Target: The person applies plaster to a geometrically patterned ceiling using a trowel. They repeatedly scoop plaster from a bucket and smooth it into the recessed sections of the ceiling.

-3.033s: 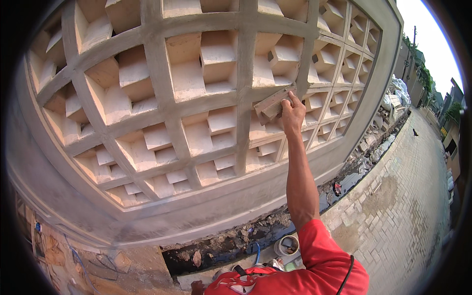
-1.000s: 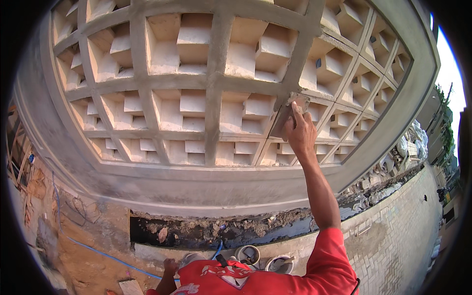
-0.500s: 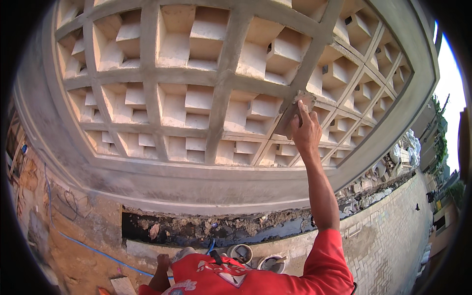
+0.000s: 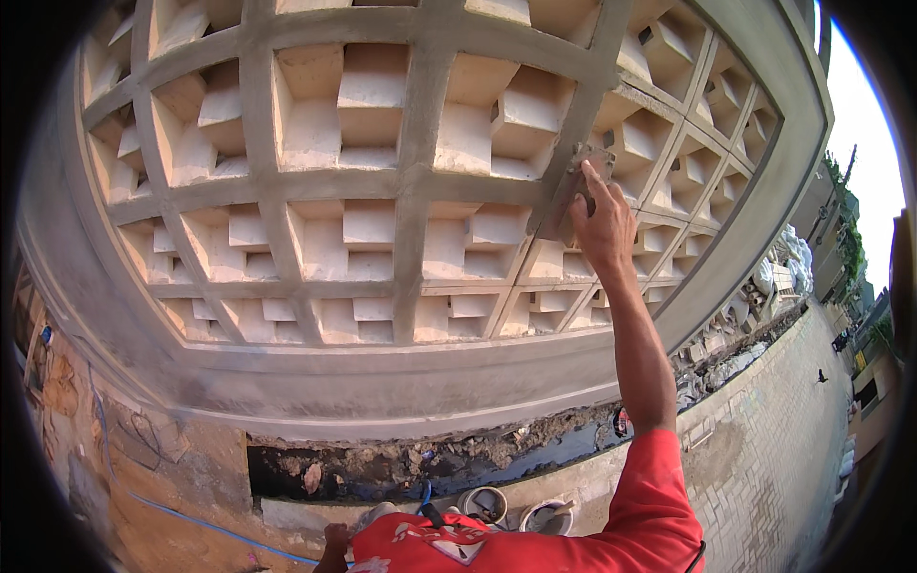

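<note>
On the lattice wall point(image 4: 425, 105): one float point(image 4: 564, 218), flat, grey-brown, tilted, against a rib right of the middle; its wall-side face was hidden.
Right hand point(image 4: 607, 227): one, clamped on the float, index finger stretched along it; part of the grip was hidden behind the palm.
Left hand point(image 4: 337, 537): one, low, dark and small near the bottom edge, well apart from the float; could not tell whether its fingers were apart or together, or held anything.
Cells: many, cream blocks set inside, grey ribs between; top rows cut off, so no full count.
Red shirt point(image 4: 497, 546): one, cut off by the lower edge, right sleeve reaching up toward the wall.
Buckets: two, side by side near the shirt, left bucket point(image 4: 483, 504) and right bucket point(image 4: 547, 518); contents hard to make out.
Trench point(image 4: 411, 470): one, along the wall foot, dark and wet; the right arm hid part of it.
Blue hose point(image 4: 205, 523): seen on the ground at left, with a blue length by the buckets; could not tell if they joined.
White sacks point(image 4: 795, 260): several at far right, too small to count.
</note>
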Motion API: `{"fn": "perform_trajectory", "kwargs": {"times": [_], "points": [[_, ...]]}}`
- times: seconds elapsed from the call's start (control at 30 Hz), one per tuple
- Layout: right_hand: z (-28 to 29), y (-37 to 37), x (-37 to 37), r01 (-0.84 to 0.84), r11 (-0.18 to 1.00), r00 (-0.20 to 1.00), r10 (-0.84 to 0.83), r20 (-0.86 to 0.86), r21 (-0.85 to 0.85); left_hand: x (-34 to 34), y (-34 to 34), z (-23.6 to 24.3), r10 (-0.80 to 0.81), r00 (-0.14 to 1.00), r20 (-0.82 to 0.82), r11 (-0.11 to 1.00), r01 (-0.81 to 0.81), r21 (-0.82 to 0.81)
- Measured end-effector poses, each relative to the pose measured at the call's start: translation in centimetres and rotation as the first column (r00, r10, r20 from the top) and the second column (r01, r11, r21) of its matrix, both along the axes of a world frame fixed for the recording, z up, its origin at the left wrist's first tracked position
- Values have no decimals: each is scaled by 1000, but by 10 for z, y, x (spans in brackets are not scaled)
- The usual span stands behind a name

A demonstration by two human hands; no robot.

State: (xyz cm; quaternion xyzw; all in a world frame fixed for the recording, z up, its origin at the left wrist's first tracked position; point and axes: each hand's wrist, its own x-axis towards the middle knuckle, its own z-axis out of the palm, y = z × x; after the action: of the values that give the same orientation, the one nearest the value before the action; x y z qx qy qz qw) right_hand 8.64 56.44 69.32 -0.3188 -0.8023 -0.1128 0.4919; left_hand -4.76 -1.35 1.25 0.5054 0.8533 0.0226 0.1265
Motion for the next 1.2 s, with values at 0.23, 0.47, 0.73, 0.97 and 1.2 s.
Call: {"fn": "perform_trajectory", "kwargs": {"times": [0.23,0.47,0.73,0.97,1.2], "points": [[-34,7,-3,63,997,987,-55,149,-47,-17,6,5,-161,984,76,984,167,-68],[-8,-10,13,-27,991,997,36,69,-127,-47,63,23,368,528,765,867,-492,-77],[64,26,-20,-41,994,996,49,-81,99,-53,148,48,583,113,804,658,-646,-386],[-90,12,-2,-39,991,996,48,69,-126,-41,134,51,615,39,788,586,-690,-424],[-155,-58,109,-112,805,977,196,84,-583,-41,38,33,616,-59,785,477,-766,-432]]}}
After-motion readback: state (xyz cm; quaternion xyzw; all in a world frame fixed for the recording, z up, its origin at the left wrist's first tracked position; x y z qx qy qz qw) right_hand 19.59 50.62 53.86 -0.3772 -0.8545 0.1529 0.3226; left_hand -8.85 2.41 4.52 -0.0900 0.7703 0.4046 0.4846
